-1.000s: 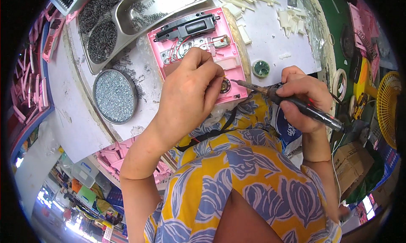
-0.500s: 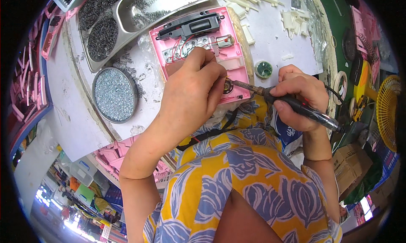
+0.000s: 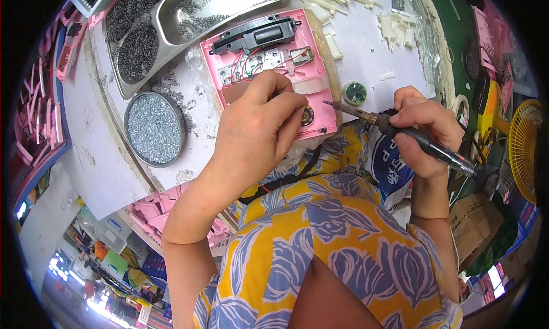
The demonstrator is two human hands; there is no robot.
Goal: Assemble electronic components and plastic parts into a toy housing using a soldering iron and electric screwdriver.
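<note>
A pink plastic housing [image 3: 322, 94] lies on the table, with a black mechanism [image 3: 260, 37], a metal plate and thin red wires [image 3: 246, 61] inside it. My left hand [image 3: 257, 120] rests over its lower part, thumb and forefinger pinched beside a small round speaker-like part [image 3: 307, 117]. Whatever the pinch holds is too small or hidden to make out. In my right hand [image 3: 426, 131] is a soldering iron [image 3: 437, 151], held like a pen. Its tip points left over the housing's right edge, apart from the round part. A small round tin of dark green stuff [image 3: 354, 93] stands just beyond the tip.
A round dish of small metal screws [image 3: 154, 129] stands left of the housing. Behind it is a metal tray [image 3: 163, 28] with many dark springs. Loose white plastic parts [image 3: 396, 30] lie at the back right. A yellow fan [image 3: 525, 151] is at the far right.
My right hand has drawn the soldering iron back to the right, so its tip has left the round part. My left hand stays nearly in place.
</note>
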